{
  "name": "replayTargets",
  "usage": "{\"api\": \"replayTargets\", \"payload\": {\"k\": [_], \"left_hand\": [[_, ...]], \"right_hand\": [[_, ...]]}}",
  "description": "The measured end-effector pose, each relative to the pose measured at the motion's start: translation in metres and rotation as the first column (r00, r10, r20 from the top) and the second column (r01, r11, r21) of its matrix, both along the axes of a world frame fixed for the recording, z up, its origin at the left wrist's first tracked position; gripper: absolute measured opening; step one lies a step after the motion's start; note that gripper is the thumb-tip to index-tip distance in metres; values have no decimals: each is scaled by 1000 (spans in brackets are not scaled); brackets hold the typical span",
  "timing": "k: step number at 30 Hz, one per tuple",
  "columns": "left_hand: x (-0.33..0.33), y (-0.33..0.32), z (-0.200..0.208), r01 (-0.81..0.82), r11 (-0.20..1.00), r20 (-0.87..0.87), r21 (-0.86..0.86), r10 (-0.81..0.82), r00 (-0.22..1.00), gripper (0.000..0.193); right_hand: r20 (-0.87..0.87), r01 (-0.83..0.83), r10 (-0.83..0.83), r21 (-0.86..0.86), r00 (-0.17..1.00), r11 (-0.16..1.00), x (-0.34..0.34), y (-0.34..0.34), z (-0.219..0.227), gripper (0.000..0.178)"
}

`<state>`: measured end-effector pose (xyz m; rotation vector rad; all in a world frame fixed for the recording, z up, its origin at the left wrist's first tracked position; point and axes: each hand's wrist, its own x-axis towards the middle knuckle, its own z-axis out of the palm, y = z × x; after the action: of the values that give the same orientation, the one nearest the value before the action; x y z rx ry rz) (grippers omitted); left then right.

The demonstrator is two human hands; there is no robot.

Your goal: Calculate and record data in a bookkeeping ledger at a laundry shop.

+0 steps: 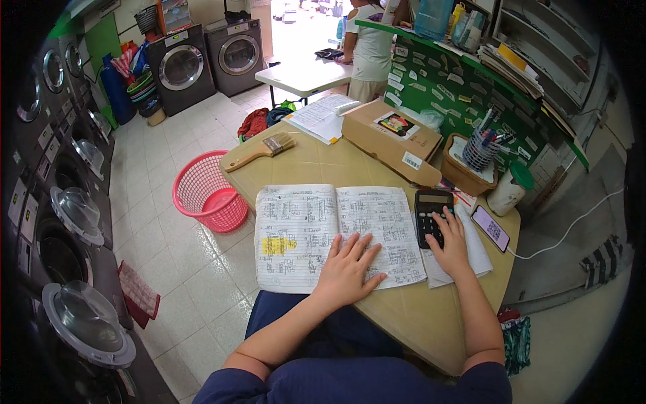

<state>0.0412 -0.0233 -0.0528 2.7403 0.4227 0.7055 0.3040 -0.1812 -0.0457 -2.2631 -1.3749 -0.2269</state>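
An open notebook (296, 215) lies flat on the tan table (303, 165), its lined pages full of handwriting, with one yellow-highlighted patch on the left page. My left hand (348, 266) rests flat across the lower middle of the pages, fingers spread. Right of the notebook is a black calculator (434, 202). Over its keys lies my right hand (447, 242), fingers apart and touching the buttons. Loose white papers (474, 249) lie partly under the calculator and my right wrist. A phone (491, 229) with a lit screen and a white cable sits beside them.
A cardboard box (390, 138), a pen holder (479, 151), a green-lidded jar (510, 192) and a paintbrush (262, 151) stand or lie on the table. A pink basket (212, 192) is on the floor at left. Washing machines (67, 202) line the left; another person (370, 47) stands beyond.
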Motion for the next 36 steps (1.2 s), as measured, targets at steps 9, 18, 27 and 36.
{"api": "replayTargets", "payload": {"k": [9,18,27,36], "left_hand": [[-13,18,4,68,997,-21,-39,-69,997,60],[-229,285,79,188,531,331,-826,187,925,90],[-586,300,44,-98,206,198,-974,976,86,96],[-618,262,37,-50,179,179,-983,984,7,101]], "right_hand": [[21,-6,6,8,1000,1000,-3,3,1,52],[17,16,-16,-17,1000,1000,-4,-3,-2,48],[56,40,-37,-51,998,998,1,0,-2,49],[70,27,-25,-36,997,999,3,2,-4,49]]}}
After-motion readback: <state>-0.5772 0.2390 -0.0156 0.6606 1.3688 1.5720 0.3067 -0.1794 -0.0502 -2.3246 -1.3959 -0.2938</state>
